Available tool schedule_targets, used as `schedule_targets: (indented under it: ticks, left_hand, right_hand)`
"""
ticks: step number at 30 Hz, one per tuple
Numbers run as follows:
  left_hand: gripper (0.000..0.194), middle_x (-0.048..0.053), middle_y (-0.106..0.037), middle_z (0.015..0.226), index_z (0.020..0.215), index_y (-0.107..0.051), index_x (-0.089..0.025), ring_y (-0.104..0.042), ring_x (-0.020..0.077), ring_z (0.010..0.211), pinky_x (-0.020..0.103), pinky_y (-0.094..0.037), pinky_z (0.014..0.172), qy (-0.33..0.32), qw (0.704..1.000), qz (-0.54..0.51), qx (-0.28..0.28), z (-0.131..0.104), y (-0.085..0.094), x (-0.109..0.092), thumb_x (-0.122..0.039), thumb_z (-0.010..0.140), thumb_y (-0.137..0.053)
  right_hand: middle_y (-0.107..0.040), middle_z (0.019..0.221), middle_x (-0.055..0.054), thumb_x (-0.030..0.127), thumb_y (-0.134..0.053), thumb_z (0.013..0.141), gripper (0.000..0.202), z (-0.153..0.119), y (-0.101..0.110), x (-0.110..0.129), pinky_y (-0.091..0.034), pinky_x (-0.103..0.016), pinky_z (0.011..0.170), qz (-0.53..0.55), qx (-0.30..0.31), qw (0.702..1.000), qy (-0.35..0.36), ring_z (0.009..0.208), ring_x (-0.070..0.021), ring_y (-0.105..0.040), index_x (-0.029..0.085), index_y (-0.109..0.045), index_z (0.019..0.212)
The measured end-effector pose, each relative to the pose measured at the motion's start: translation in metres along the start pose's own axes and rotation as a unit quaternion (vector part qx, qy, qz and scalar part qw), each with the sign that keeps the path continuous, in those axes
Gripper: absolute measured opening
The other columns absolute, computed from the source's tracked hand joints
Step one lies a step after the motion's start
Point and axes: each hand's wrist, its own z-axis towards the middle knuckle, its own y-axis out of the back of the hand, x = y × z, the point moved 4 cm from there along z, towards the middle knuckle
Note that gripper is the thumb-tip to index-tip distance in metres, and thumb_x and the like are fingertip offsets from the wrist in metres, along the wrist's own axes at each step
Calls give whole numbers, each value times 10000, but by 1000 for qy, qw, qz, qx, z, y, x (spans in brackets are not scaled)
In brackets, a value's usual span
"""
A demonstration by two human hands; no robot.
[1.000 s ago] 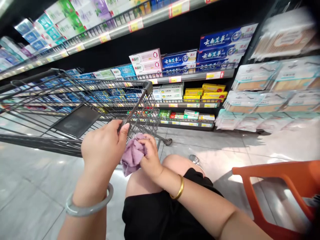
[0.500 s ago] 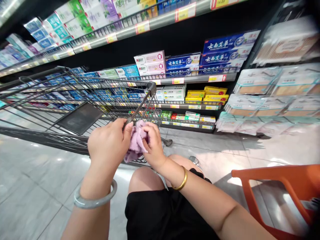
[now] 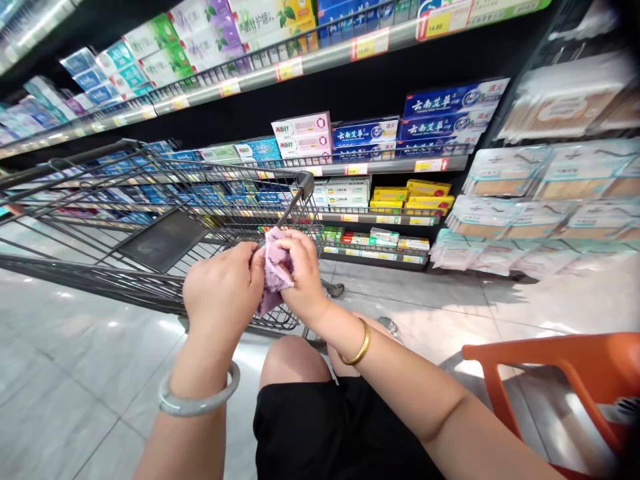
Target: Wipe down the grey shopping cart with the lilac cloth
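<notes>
A dark wire shopping cart (image 3: 170, 241) stands before me, with its near end by my knees. My left hand (image 3: 220, 283) is wrapped over the end rail of the cart, thumb along the top. Just right of it, my right hand (image 3: 303, 270) clasps a crumpled purple cloth (image 3: 275, 267) against the same rail. Part of the cloth hangs below the fingers, and the thumb of my left hand touches its edge. The stretch of rail under the cloth is hidden.
Shelves of toothpaste boxes (image 3: 365, 133) run behind the cart. Hanging packets (image 3: 510, 167) fill the right side. An orange plastic stool or chair (image 3: 565, 350) stands at the lower right on the tiled floor (image 3: 65, 373). A cart wheel (image 3: 336, 289) shows near my knees.
The cloth and my right hand have shifted slightly up, and the cloth is bunched differently. My left hand keeps its grip on the rail. The whole view has tilted up a little.
</notes>
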Motion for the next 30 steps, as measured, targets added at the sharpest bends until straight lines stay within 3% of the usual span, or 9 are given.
schedule_targets:
  ticks: [7,12,14,20,27,30]
  left_hand:
    - [529,115,-776,864,1115,-738,-178,-707,289,780,373,-357,672,-6,1000,6,-15,-1,-1,2,-511,1054,-330]
    - [520,106,-771,846,1098,-740,-192,-704,286,761,374,-344,660,-12,1000,5,-13,-2,0,2,-479,1062,-309]
    - [515,102,-770,839,1092,-741,-197,-706,285,766,373,-345,660,-12,1000,5,-11,-3,0,3,-478,1062,-310]
    - [521,112,-776,863,1120,-740,-189,-707,291,770,369,-374,675,-9,1000,6,-22,-5,-1,9,-513,1054,-337]
    - [528,121,-777,874,1120,-744,-180,-719,293,810,366,-387,690,-14,1000,0,-8,-7,0,12,-487,1061,-319]
    - [532,113,-780,868,1108,-740,-173,-721,294,788,372,-381,681,-24,1000,6,-12,-9,2,13,-485,1063,-312]
  right_hand:
    - [-586,1257,-131,142,-562,820,310,-22,3,-40,-487,-463,1056,-17,-11,996,-86,1226,-261,-566,212,-610,1118]
    - [-589,1312,-96,241,-569,944,204,2,1,-5,-475,-439,1098,-13,11,1000,5,1273,-229,-559,267,-600,1144]
    - [-588,1327,-93,242,-576,945,212,4,0,-3,-469,-445,1107,-17,24,999,19,1284,-231,-555,269,-601,1153]
    - [-592,1257,-129,157,-578,870,256,-32,5,-50,-493,-455,1063,-35,3,998,-59,1229,-250,-568,213,-606,1118]
    - [-604,1298,-91,241,-582,952,173,12,2,-4,-459,-433,1114,-6,13,1000,20,1282,-224,-548,257,-615,1121]
    - [-607,1286,-92,222,-580,943,166,4,-1,-16,-468,-429,1096,-7,24,1000,-4,1262,-226,-560,247,-624,1101]
